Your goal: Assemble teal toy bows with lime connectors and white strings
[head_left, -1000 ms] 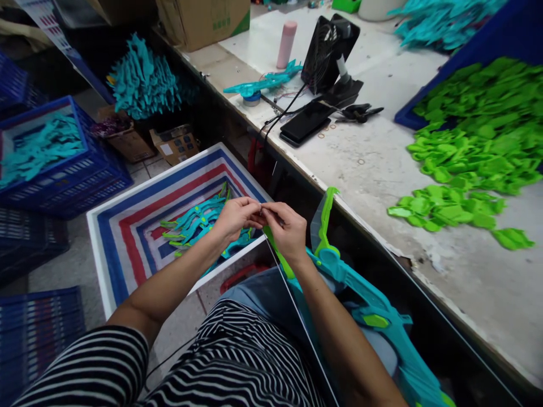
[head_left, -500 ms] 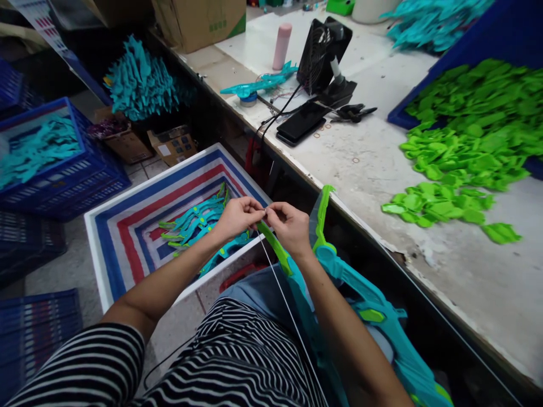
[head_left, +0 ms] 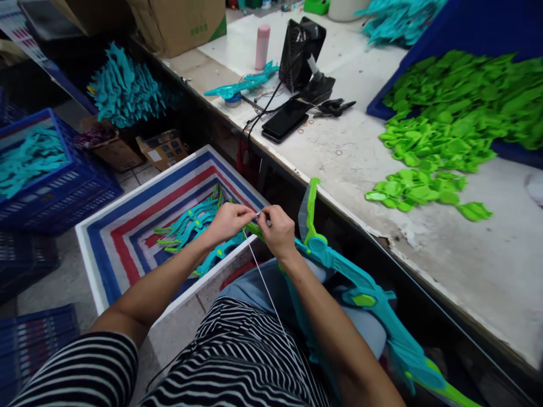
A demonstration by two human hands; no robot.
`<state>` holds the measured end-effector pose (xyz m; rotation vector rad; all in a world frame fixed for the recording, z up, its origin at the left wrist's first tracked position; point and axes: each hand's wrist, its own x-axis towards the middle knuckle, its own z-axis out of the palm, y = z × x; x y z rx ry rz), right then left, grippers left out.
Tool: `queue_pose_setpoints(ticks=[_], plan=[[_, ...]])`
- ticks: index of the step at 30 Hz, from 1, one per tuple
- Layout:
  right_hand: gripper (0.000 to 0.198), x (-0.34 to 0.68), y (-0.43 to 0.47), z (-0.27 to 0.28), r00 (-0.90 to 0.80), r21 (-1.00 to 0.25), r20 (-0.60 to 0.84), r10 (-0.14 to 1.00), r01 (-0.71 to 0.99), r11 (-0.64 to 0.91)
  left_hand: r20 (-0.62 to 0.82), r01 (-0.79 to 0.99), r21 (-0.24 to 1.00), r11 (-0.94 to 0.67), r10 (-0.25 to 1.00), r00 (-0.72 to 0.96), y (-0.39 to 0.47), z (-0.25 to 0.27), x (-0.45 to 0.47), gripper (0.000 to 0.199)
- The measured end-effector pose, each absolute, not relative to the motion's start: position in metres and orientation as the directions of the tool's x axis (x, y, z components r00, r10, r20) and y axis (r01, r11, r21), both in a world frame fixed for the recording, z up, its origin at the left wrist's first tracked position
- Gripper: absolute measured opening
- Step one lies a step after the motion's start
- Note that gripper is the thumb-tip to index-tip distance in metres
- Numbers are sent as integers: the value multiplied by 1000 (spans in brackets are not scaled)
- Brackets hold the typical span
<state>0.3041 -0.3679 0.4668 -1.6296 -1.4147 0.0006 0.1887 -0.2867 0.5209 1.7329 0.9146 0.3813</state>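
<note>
I have both hands meeting at the centre of the frame, on a small pale bit point(head_left: 257, 215) too tiny for me to identify. The left hand point(head_left: 229, 221) pinches it between thumb and fingertips, and the right hand point(head_left: 278, 230) does the same from the other side. From just below the left fingertips, a white cord point(head_left: 266, 284) slants down across the striped shirt point(head_left: 229, 362). A teal-and-green toy bow point(head_left: 358, 277) lies across the lap, running towards the lower right.

Left of centre I see a white-rimmed box point(head_left: 123, 254) with a striped lining, holding more teal-and-green pieces point(head_left: 190, 223). The workbench point(head_left: 479, 271) fills the right side, with green plastic parts point(head_left: 462, 113) heaped at the upper right, spilling from a blue crate point(head_left: 449, 34). Near the top centre are a phone point(head_left: 285, 120), a black fan point(head_left: 297, 53) and a pink bottle point(head_left: 262, 48).
</note>
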Motion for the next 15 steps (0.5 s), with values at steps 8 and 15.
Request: queue_pose_setpoints(ticks=[8,15], plan=[[23,370,-499,466,501,-433,514,696,852,-294,-183,52,983,175,946,268,-318,466,136,28],[60,400,-614,426,676,-179,150,722,736,-652,287,-173,504,-846,-24,958,-433,410,146,37]])
